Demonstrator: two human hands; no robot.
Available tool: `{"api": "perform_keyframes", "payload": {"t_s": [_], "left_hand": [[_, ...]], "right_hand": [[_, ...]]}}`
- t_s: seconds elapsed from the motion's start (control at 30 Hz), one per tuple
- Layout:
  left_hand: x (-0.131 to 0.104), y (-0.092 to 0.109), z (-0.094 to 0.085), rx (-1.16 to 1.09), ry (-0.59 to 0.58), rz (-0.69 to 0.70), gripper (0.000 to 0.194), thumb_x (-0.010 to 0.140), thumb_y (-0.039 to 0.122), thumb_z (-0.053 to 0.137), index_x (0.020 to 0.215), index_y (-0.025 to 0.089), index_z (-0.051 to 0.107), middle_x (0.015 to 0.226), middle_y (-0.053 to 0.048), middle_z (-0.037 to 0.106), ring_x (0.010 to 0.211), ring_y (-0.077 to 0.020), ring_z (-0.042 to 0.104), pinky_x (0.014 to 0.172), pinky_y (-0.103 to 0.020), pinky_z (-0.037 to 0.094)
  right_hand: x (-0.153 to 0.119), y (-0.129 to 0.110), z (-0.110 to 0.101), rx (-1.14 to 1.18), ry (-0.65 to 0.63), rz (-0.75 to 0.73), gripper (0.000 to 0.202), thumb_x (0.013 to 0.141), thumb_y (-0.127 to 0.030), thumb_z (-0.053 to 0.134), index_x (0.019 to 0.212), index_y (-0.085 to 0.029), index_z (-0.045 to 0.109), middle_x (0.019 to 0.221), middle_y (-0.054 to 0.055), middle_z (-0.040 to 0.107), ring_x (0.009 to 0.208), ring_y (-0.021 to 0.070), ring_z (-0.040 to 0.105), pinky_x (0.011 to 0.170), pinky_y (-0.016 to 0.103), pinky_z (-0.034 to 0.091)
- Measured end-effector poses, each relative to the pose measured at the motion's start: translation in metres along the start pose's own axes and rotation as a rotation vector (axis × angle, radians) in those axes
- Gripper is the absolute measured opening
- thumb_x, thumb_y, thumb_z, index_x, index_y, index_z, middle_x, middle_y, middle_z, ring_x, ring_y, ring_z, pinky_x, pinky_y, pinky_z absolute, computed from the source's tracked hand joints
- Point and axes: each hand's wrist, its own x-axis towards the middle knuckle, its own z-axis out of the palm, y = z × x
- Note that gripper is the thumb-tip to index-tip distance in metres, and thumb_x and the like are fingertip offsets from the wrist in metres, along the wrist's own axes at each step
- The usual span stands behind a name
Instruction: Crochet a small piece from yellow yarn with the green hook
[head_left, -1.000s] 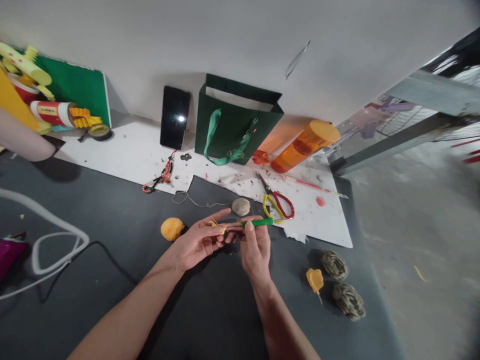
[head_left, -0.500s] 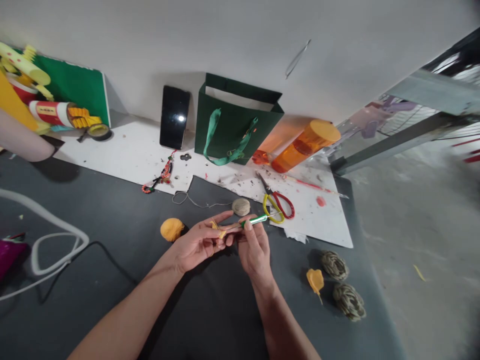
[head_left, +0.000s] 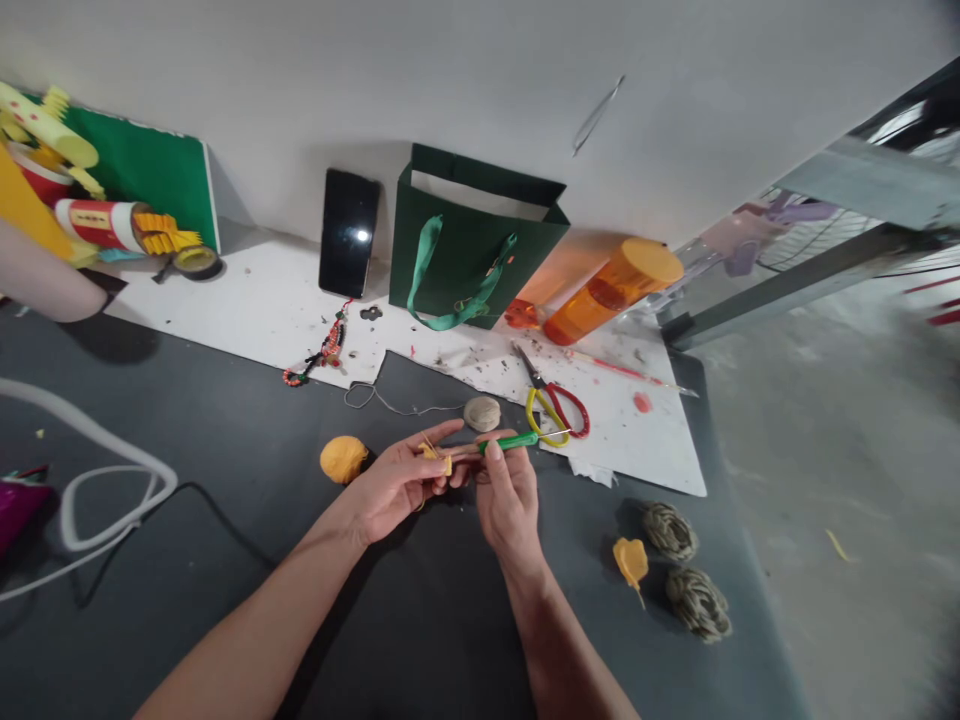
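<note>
My left hand (head_left: 401,482) pinches a small piece of yellow crochet work (head_left: 437,461), with yellow yarn running over the fingers. In my right hand (head_left: 508,492) is a crochet hook (head_left: 510,442) with a green handle, held between thumb and fingers. The hook's working end points left and meets the yellow piece; the exact stitch is too small to make out. Left of my left hand lies a ball of yellow yarn (head_left: 343,459). Just beyond the hands sits a small beige ball of yarn (head_left: 481,413), its loose strand trailing left.
Scissors (head_left: 551,400) with red and yellow handles lie beyond my right hand. At the right are a yellow crocheted piece (head_left: 630,562) and two grey-green yarn bundles (head_left: 670,530). A phone (head_left: 349,235), a green paper bag (head_left: 476,240) and an orange bottle (head_left: 611,292) stand by the wall.
The hook has turned slightly in my right hand and shifted a little. The yellow piece has tilted slightly in my left fingers. Everything else stays in place.
</note>
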Motion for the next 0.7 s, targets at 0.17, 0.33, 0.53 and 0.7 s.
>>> {"api": "perform_keyframes", "payload": {"t_s": [0.17, 0.33, 0.53, 0.7], "left_hand": [[-0.001, 0.001, 0.002, -0.002, 0.020, 0.002, 0.055, 0.066, 0.017, 0.090, 0.120, 0.021, 0.078, 0.089, -0.005, 0.072, 0.071, -0.0104, 0.055, 0.068, -0.022, 0.042], [-0.002, 0.002, 0.004, -0.019, 0.040, 0.006, 0.052, 0.070, 0.013, 0.085, 0.122, 0.018, 0.077, 0.086, -0.005, 0.071, 0.070, -0.0106, 0.056, 0.066, -0.022, 0.042], [-0.002, 0.004, 0.009, -0.075, 0.127, -0.013, 0.043, 0.074, 0.007, 0.079, 0.117, 0.015, 0.078, 0.078, -0.002, 0.068, 0.066, -0.0085, 0.056, 0.066, -0.019, 0.044], [-0.002, 0.004, 0.011, -0.129, 0.187, -0.016, 0.036, 0.080, 0.007, 0.071, 0.115, 0.014, 0.077, 0.066, 0.000, 0.062, 0.063, -0.0095, 0.055, 0.065, -0.020, 0.046]], "right_hand": [[0.001, -0.001, 0.001, -0.003, 0.015, -0.002, 0.034, 0.087, -0.058, 0.074, 0.092, -0.026, 0.061, 0.061, -0.004, 0.069, 0.059, 0.0210, 0.070, 0.060, 0.036, 0.058], [0.000, -0.003, 0.002, -0.005, 0.041, 0.016, 0.034, 0.085, -0.057, 0.075, 0.090, -0.026, 0.062, 0.059, -0.004, 0.068, 0.051, 0.0183, 0.066, 0.053, 0.033, 0.055], [0.001, -0.002, 0.002, 0.001, 0.072, 0.053, 0.035, 0.084, -0.057, 0.076, 0.089, -0.025, 0.062, 0.061, -0.003, 0.069, 0.055, 0.0188, 0.067, 0.054, 0.032, 0.055], [0.003, 0.000, 0.001, 0.018, 0.095, 0.118, 0.033, 0.082, -0.054, 0.079, 0.089, -0.024, 0.065, 0.065, -0.002, 0.071, 0.060, 0.0194, 0.069, 0.056, 0.032, 0.055]]}}
